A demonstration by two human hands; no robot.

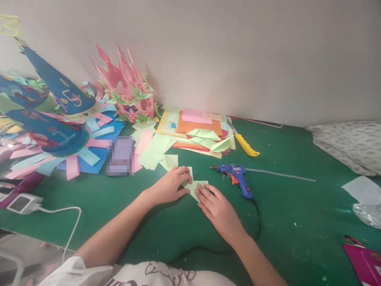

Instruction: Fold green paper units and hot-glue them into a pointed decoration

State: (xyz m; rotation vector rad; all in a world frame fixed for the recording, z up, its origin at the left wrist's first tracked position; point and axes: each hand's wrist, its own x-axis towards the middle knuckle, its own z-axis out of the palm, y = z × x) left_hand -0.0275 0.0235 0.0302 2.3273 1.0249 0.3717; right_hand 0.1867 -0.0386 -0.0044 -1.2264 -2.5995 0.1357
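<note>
A small light green paper piece [197,185] lies on the green table [297,214] in front of me. My left hand [171,185] rests on its left part with fingers curled and pressed down on the fold. My right hand [216,209] lies flat with fingers stretched, its fingertips pressing the paper's right edge. More light green paper pieces [159,153] are scattered just behind my left hand.
A blue glue gun [236,178] with a black cord lies right of my hands, a glue stick [279,174] beyond it. A yellow-handled knife [245,145], a coloured paper stack [198,127], pink paper flowers [127,89], blue paper cones [50,107], a white charger [24,203] and patterned cloth [348,143] surround them.
</note>
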